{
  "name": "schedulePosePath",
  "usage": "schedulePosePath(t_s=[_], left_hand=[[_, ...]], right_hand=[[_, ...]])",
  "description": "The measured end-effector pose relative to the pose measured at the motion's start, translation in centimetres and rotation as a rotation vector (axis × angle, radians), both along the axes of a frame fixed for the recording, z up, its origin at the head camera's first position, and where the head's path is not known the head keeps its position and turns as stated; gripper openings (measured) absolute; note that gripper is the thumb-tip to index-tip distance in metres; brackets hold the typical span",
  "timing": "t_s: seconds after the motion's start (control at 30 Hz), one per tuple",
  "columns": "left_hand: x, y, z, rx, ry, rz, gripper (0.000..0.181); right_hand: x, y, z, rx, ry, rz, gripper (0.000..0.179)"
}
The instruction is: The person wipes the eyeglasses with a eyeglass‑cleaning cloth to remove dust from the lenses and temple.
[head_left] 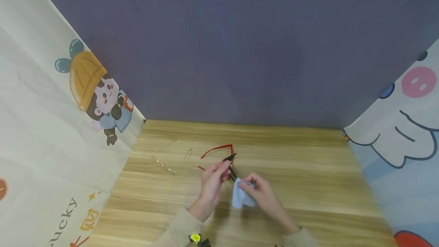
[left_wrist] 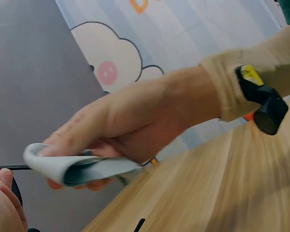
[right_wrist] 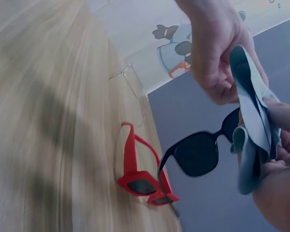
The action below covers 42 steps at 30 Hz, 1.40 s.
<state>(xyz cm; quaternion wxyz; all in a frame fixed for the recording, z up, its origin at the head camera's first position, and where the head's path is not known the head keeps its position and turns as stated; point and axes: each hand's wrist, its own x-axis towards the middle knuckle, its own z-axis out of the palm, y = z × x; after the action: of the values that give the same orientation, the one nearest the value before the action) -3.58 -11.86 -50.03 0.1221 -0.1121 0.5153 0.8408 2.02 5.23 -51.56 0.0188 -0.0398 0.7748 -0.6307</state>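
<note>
My left hand (head_left: pixel 212 186) pinches a pair of black sunglasses (right_wrist: pixel 198 152) above the table. One dark lens faces the right wrist camera; the far part is hidden behind cloth and hand. My right hand (head_left: pixel 264 195) holds a light blue cloth (head_left: pixel 242 193), folded between thumb and fingers. In the left wrist view, a thin black temple (left_wrist: pixel 17 167) runs from the left fingers into the fold of the cloth (left_wrist: pixel 82 169). Just beyond the left hand, red sunglasses (right_wrist: pixel 137 183) stand on the table with temples unfolded, partly covered in the head view.
Thin metal-framed glasses (head_left: pixel 164 166) lie on the wood-grain table (head_left: pixel 302 155), left of the red pair. A dark grey panel (head_left: pixel 240 48) closes off the back. Printed white cloths hang at the left (head_left: pixel 41 106) and right (head_left: pixel 411 132) sides.
</note>
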Motion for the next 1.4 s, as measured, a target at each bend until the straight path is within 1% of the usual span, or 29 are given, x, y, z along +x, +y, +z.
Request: schedulePosePath(t_s=[0.17,0.27,0.43,0.53,0.63,0.7,0.77,0.87,1.0,1.2,1.27,1.4], left_hand=[[0.7,0.6,-0.3,-0.034,-0.009,-0.031,0.014],[1.0,0.8,-0.4,-0.051,-0.007,-0.035,0.013],[1.0,0.7,-0.2,-0.045,-0.013,-0.026,0.009],[0.7,0.2,-0.1,-0.020,-0.012,-0.028,0.008],[0.3,-0.5,0.0,0.006,-0.005,-0.021,0.009],[-0.1,-0.9,0.1,0.022,0.003,-0.005,0.011],[-0.3,-1.2,0.3,0.030,0.014,0.012,0.011],[-0.5,-1.4,0.5,0.046,0.009,0.034,0.010],[-0.5,-1.4,0.4,0.052,-0.007,0.040,0.010],[-0.1,-1.0,-0.2,0.019,-0.028,0.002,0.012],[0.1,-0.8,-0.4,0.009,-0.030,-0.010,0.012],[0.5,-0.5,-0.6,-0.001,-0.011,-0.030,0.011]], right_hand=[[-0.5,-0.4,0.4,-0.039,-0.032,-0.035,0.016],[-0.8,-0.6,0.6,-0.053,-0.051,-0.044,0.018],[-0.8,-0.7,0.7,-0.048,-0.041,-0.043,0.017],[-0.5,-0.4,0.2,-0.022,-0.014,-0.013,0.015],[0.0,0.3,-0.4,0.002,0.014,0.049,0.014],[0.3,0.7,-0.8,-0.003,0.029,0.092,0.013],[0.6,1.1,-1.1,-0.009,0.042,0.116,0.012],[0.7,1.3,-1.4,-0.016,0.058,0.131,0.010],[0.8,1.1,-1.2,-0.021,0.058,0.135,0.010],[0.5,0.3,-0.8,-0.034,0.035,0.121,0.011],[0.4,0.0,-0.7,-0.046,0.013,0.101,0.013],[0.1,-0.6,-0.4,-0.080,-0.045,0.038,0.015]])
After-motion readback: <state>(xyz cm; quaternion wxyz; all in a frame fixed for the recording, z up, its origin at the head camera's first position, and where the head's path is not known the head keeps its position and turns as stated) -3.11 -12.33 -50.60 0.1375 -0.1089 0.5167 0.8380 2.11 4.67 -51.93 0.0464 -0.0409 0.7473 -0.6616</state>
